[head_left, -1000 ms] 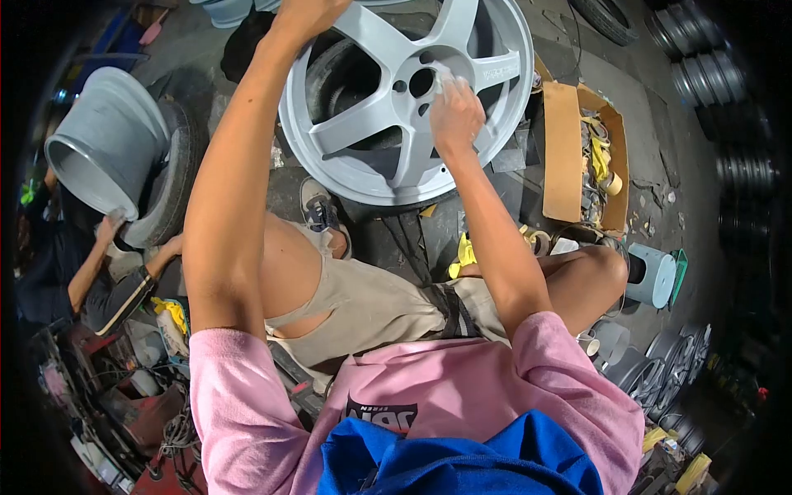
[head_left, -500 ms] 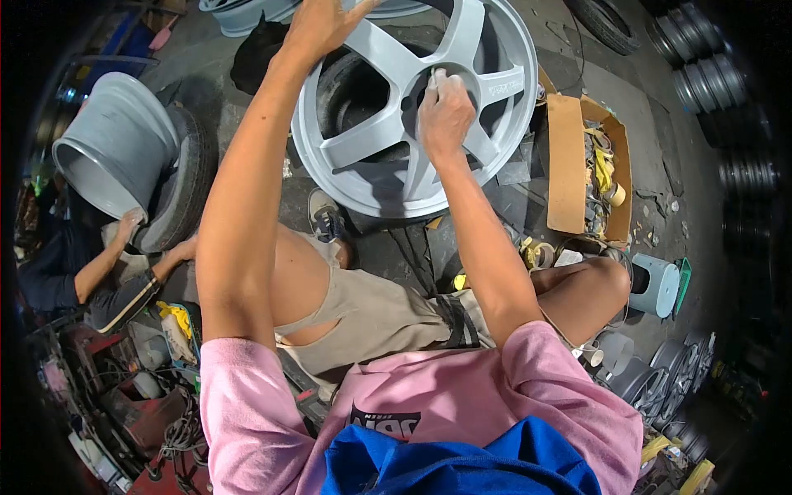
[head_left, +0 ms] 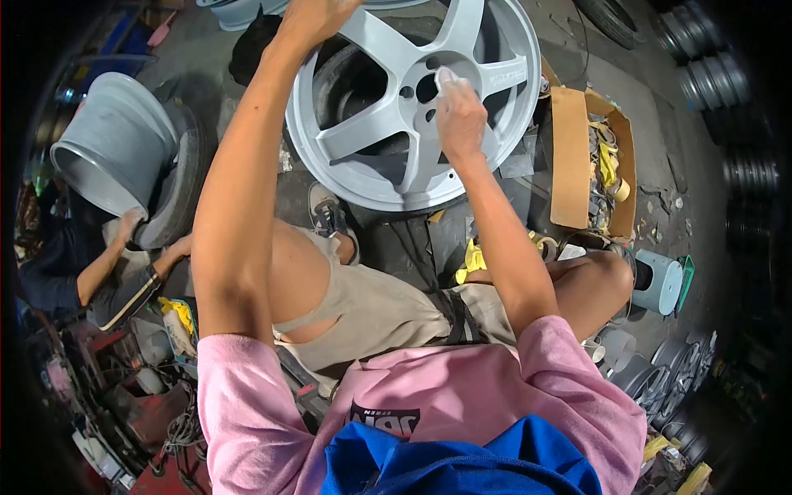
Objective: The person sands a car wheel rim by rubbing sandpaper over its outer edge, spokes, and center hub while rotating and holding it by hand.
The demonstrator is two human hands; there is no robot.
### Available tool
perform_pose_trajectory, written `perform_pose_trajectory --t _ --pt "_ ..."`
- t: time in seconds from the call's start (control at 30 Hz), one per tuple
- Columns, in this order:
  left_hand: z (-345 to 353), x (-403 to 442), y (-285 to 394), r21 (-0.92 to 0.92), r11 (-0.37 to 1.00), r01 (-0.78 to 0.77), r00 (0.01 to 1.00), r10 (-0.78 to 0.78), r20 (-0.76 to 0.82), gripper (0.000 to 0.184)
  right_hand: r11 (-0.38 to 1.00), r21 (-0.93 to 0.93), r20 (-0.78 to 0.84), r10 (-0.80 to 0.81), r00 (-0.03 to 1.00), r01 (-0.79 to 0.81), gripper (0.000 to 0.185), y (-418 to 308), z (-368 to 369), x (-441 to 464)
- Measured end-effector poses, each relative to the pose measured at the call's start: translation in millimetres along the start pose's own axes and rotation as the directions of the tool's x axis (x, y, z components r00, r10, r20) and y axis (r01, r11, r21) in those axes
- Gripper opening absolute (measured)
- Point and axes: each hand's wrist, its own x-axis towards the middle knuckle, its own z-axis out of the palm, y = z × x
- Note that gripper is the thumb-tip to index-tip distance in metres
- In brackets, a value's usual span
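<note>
A grey five-spoke wheel rim (head_left: 371,40) lies face up in front of me, over a dark tyre (head_left: 356,76). My left hand (head_left: 320,18) is at the rim's upper left edge, its fingers partly cut off by the top of the frame. Near the hub, my right hand (head_left: 461,115) is closed on a small pale piece (head_left: 446,76), too small to identify, and presses it on the face of the rim beside the centre hole.
A cardboard box (head_left: 570,157) of tape rolls and scraps stands right of the rim. At left, a co-worker's hand (head_left: 130,223) touches another grey rim (head_left: 115,132) on a tyre. Stacked rims (head_left: 716,81) line the far right; a dark animal (head_left: 252,49) is behind.
My right hand moved left over the hub, then back right, still with the pale piece. My left hand stays at the rim's edge. The view shifted slightly.
</note>
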Motion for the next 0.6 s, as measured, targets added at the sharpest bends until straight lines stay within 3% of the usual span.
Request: perform_pose_trajectory --t 0.07,0.1,0.17,0.23,0.33,0.5,0.6 --pt "4 5 -2 0.072 0.997 -0.025 0.998 0.029 -0.055 0.046 1.000 0.022 -0.074 0.015 0.997 -0.014 0.040 0 -3 5" --pt "-2 6 4 0.018 1.000 0.024 1.000 -0.024 0.001 0.047 0.995 -0.004 -0.107 -0.097 0.990 0.097 0.044 -3 3 3" --pt "-12 5 15 -0.031 0.997 0.074 0.995 -0.072 0.064 0.048 0.996 -0.002 -0.110 -0.086 0.990 0.086 0.042 4 4 0" --pt "-19 2 20 -0.146 0.985 0.092 0.992 -0.078 0.100 0.048 0.997 0.013 -0.100 -0.073 0.992 0.075 0.040 4 4 -2" --pt "-4 6 7 -0.045 0.998 0.040 0.999 -0.039 0.019 0.046 1.000 -0.005 -0.024 0.019 1.000 -0.019 0.041 12 -7 1" --pt "-7 6 2 -0.062 0.997 0.045 0.997 -0.041 0.070 0.044 0.998 0.032 -0.051 0.054 0.997 -0.053 0.042 -12 -2 -3" --pt "-5 6 4 -0.089 0.995 0.049 0.998 -0.045 0.048 0.044 0.992 0.103 0.052 -0.077 0.996 0.072 0.044 -8 -9 -12"
